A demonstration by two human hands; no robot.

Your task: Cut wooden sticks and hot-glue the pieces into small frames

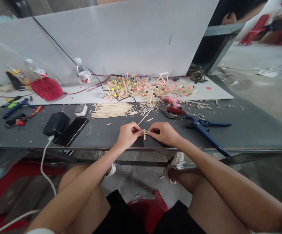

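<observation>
Between my two hands, over the near edge of the table, is a small T-shaped piece made of short wooden sticks (144,136). My left hand (130,133) pinches its left side between thumb and fingertips. On its other side, my right hand (164,132) pinches the right end the same way. A single long wooden stick (145,117) lies just beyond my hands. Farther back, a bundle of thin wooden sticks (113,110) lies flat. Behind it spreads a heap of stick pieces tipped with coloured balls (136,86).
Blue long-handled cutters (208,130), a red-handled screwdriver (177,110) and a pink glue gun (172,101) lie to the right. At left are a phone (71,131), a black box (56,123), a white cube (81,110) and several tools. Plastic bottles (83,74) stand behind.
</observation>
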